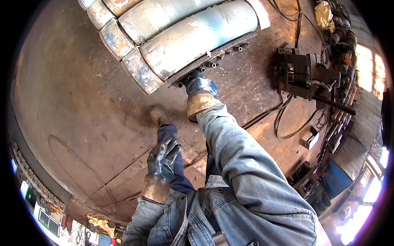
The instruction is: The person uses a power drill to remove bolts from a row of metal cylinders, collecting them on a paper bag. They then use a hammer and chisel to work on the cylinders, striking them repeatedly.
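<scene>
My right hand [202, 85], in a dark blue coated glove with a tan cuff, reaches forward to a metal bar [230, 46] with several short pipe stubs. This bar runs along the near edge of a large curved metal piece [201, 35], pale and worn. The right fingers are mostly hidden at the bar, so their grip does not show. Close to my left thigh hangs my left hand [163, 158], in a similar dark glove, its fingers loosely extended and nothing seen in it.
A dark steel stand [305, 76] with a protruding bar is on the right. Cables [279, 110] snake across the brown floor [90, 94]. Several round parts [338, 37] line the far right, beside a small bracket [309, 137]. A perforated metal strip [35, 178] curves along the lower left.
</scene>
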`<action>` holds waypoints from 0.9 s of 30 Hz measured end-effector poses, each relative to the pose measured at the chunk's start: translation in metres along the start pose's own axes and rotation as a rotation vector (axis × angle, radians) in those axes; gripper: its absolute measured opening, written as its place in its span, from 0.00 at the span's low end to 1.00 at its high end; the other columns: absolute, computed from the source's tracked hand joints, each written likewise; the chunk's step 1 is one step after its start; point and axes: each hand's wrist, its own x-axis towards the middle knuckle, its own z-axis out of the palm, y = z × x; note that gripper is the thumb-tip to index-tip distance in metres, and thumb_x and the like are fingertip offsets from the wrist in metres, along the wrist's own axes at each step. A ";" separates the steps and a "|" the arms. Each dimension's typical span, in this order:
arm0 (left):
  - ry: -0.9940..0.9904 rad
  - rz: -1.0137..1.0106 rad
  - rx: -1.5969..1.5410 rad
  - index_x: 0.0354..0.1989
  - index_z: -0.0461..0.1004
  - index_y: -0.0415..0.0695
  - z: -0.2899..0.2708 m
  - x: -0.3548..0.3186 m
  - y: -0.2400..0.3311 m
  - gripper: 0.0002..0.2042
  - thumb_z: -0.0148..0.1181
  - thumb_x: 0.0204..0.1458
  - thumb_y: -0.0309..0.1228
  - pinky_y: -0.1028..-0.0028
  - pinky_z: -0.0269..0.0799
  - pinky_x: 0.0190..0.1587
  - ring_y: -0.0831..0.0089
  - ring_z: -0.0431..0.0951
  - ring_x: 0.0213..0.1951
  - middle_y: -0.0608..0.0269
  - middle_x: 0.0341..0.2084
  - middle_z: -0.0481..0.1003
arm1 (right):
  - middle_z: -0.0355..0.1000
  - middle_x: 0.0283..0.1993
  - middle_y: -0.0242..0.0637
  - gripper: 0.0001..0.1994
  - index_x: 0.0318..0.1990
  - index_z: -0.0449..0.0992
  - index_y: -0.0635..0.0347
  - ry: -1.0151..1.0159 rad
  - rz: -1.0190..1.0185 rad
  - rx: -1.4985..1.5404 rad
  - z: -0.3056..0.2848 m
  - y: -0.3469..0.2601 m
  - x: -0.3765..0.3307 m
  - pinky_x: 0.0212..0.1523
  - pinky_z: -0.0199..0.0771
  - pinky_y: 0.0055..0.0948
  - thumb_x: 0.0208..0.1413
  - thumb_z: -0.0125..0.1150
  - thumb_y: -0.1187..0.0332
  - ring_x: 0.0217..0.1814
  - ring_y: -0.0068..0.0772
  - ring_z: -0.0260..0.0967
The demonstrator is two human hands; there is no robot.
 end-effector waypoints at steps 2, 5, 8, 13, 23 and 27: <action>0.014 0.028 -0.022 0.64 0.65 0.32 0.006 0.000 0.001 0.28 0.55 0.65 0.44 0.55 0.68 0.67 0.51 0.74 0.59 0.43 0.59 0.72 | 0.75 0.61 0.46 0.31 0.64 0.73 0.57 -0.001 -0.003 0.017 -0.002 0.003 -0.001 0.63 0.72 0.39 0.56 0.68 0.53 0.64 0.44 0.73; 0.016 0.055 -0.052 0.64 0.66 0.34 0.015 0.003 0.008 0.27 0.55 0.65 0.44 0.55 0.68 0.67 0.52 0.74 0.59 0.45 0.61 0.71 | 0.75 0.62 0.46 0.31 0.64 0.73 0.56 -0.007 -0.008 0.080 -0.005 0.010 -0.003 0.63 0.72 0.39 0.56 0.68 0.52 0.64 0.44 0.73; -0.011 0.034 -0.034 0.65 0.66 0.38 0.024 0.012 0.022 0.28 0.54 0.65 0.47 0.55 0.66 0.68 0.53 0.73 0.61 0.47 0.63 0.70 | 0.73 0.65 0.45 0.31 0.64 0.73 0.57 -0.075 -0.025 0.338 0.006 0.041 -0.002 0.64 0.72 0.37 0.56 0.68 0.52 0.66 0.44 0.72; -0.138 0.048 0.021 0.70 0.63 0.43 0.046 0.034 0.045 0.34 0.48 0.65 0.57 0.58 0.56 0.73 0.55 0.67 0.66 0.53 0.65 0.69 | 0.80 0.52 0.37 0.18 0.54 0.79 0.60 -0.899 -0.460 0.951 0.014 0.114 -0.035 0.58 0.76 0.35 0.59 0.70 0.62 0.56 0.31 0.75; -0.374 0.021 -0.045 0.68 0.65 0.36 0.123 0.011 0.047 0.37 0.42 0.66 0.60 0.55 0.70 0.65 0.55 0.72 0.63 0.45 0.62 0.71 | 0.81 0.45 0.35 0.10 0.46 0.80 0.65 -0.914 -0.369 1.056 -0.001 0.102 -0.107 0.51 0.79 0.31 0.62 0.67 0.68 0.50 0.29 0.76; -0.560 0.077 -0.244 0.69 0.61 0.34 0.085 0.050 0.042 0.38 0.42 0.66 0.59 0.54 0.64 0.70 0.53 0.69 0.66 0.42 0.64 0.69 | 0.74 0.59 0.55 0.20 0.61 0.71 0.68 -0.552 -0.489 1.409 0.014 0.145 -0.058 0.62 0.77 0.43 0.65 0.61 0.69 0.58 0.49 0.75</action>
